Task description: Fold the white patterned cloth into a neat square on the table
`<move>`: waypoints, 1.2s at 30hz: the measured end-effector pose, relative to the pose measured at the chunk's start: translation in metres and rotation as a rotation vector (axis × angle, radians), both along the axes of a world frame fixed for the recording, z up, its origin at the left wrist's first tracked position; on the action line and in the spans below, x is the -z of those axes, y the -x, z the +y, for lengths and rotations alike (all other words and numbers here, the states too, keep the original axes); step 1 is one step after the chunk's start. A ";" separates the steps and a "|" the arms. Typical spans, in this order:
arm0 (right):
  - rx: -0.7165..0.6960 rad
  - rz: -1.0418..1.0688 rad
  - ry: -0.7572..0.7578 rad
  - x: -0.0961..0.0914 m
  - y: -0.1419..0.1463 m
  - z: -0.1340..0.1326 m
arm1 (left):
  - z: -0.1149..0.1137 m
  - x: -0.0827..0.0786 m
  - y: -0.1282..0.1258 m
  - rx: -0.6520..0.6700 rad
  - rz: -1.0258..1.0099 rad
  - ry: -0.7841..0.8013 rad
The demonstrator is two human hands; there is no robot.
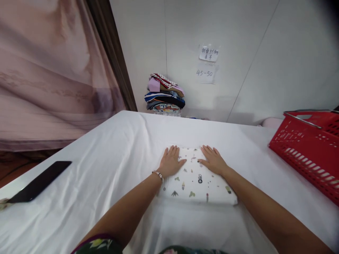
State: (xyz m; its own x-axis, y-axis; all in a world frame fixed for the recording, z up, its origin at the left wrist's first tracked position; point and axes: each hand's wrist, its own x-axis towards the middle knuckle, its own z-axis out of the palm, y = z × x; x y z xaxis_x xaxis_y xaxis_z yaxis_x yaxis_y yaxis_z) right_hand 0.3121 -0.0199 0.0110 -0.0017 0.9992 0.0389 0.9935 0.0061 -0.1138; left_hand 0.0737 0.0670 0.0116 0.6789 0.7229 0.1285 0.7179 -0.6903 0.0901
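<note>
A white cloth (196, 183) with small scattered prints lies folded into a rectangle on the white-covered table. On its far left corner rests my left hand (171, 162), flat with the fingers stretched out. My right hand (212, 160) lies flat on the far right corner, fingers spread and pointing away from me. Both thumbs point inward over the cloth, with a gap between them. Neither hand grips anything. The far corners of the cloth are partly hidden under the palms.
A red plastic basket (307, 148) with a metal handle stands at the right. At the left edge lies a dark flat phone-like object (42, 180). Behind the table rises a pile of folded cloths (165, 97) by the wall. A pink curtain (53, 77) hangs at the left.
</note>
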 end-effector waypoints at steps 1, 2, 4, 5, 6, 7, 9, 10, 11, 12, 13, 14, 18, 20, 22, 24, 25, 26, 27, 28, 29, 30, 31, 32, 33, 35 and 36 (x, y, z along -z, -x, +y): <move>0.000 -0.002 0.003 0.000 0.001 -0.001 | 0.000 0.000 0.000 0.000 -0.003 0.003; 0.002 0.000 0.005 0.000 0.002 -0.002 | 0.000 0.000 0.000 -0.002 -0.005 0.008; 0.013 0.011 -0.002 -0.003 0.005 -0.003 | 0.000 0.000 0.000 -0.002 -0.007 0.024; 0.023 0.021 -0.008 -0.005 0.006 -0.002 | -0.001 -0.001 0.000 -0.002 -0.008 0.033; 0.040 0.033 -0.006 -0.007 0.007 0.000 | -0.001 -0.001 0.000 -0.001 -0.008 0.044; 0.058 0.046 0.008 -0.010 0.006 0.002 | -0.001 -0.002 0.000 -0.002 -0.008 0.055; 0.084 0.063 0.060 -0.016 0.004 0.009 | 0.001 -0.004 0.000 -0.003 -0.016 0.068; 0.084 0.068 0.092 -0.019 0.002 0.013 | 0.002 -0.006 -0.001 0.001 -0.026 0.064; 0.077 0.072 0.122 -0.023 0.000 0.016 | 0.005 -0.007 -0.001 0.008 -0.039 0.053; 0.066 0.074 0.146 -0.026 -0.002 0.019 | 0.007 -0.010 -0.002 0.017 -0.051 0.041; 0.054 0.076 0.167 -0.029 -0.005 0.022 | 0.011 -0.012 -0.003 0.027 -0.058 0.034; 0.044 0.080 0.189 -0.031 -0.007 0.024 | 0.014 -0.014 -0.004 0.033 -0.057 0.038; 0.010 0.098 0.276 -0.036 -0.016 0.029 | 0.031 -0.022 -0.009 0.032 0.018 0.164; 0.010 0.105 0.316 -0.037 -0.021 0.033 | 0.039 -0.026 -0.011 0.042 0.051 0.220; 0.019 0.118 0.363 -0.039 -0.026 0.040 | 0.047 -0.031 -0.013 0.053 0.078 0.269; 0.025 0.143 0.424 -0.042 -0.031 0.048 | 0.056 -0.036 -0.017 0.056 0.112 0.331; 0.028 0.159 0.459 -0.044 -0.033 0.053 | 0.060 -0.039 -0.019 0.059 0.129 0.363; 0.034 0.174 0.495 -0.046 -0.035 0.059 | 0.065 -0.042 -0.021 0.065 0.145 0.396; 0.043 0.188 0.531 -0.048 -0.037 0.064 | 0.068 -0.045 -0.023 0.075 0.158 0.429; 0.055 0.202 0.565 -0.049 -0.038 0.068 | 0.072 -0.047 -0.025 0.090 0.169 0.461; 0.067 0.215 0.597 -0.051 -0.038 0.073 | 0.075 -0.049 -0.027 0.108 0.176 0.490; 0.078 0.229 0.627 -0.052 -0.038 0.076 | 0.078 -0.050 -0.029 0.126 0.181 0.515; 0.086 0.246 0.654 -0.053 -0.037 0.078 | 0.080 -0.050 -0.032 0.144 0.184 0.533; 0.090 0.264 0.677 -0.054 -0.037 0.080 | 0.083 -0.050 -0.034 0.157 0.185 0.546; 0.093 0.282 0.695 -0.056 -0.036 0.081 | 0.085 -0.049 -0.036 0.167 0.186 0.556; 0.092 0.308 0.709 -0.059 -0.035 0.079 | 0.088 -0.046 -0.040 0.178 0.184 0.566; 0.089 0.316 0.705 -0.062 -0.034 0.078 | 0.089 -0.044 -0.042 0.181 0.182 0.568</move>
